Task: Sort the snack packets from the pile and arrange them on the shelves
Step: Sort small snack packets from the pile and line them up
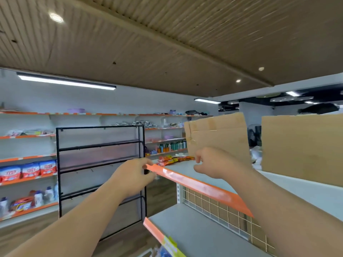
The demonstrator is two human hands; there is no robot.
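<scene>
Several red and orange snack packets lie in a row at the far end of the top shelf, which is grey with an orange front strip. My left hand is at the shelf's end corner, fingers curled against the orange strip. My right hand hovers over the shelf just right of the packets, fingers loosely bent and apart, nothing in it. Whether the left hand grips the edge or only touches it is unclear.
Two cardboard sheets stand upright at the back of the top shelf. A lower grey shelf with a wire grid back is below. A black metal rack stands to the left. Wall shelves hold detergent bags and bottles.
</scene>
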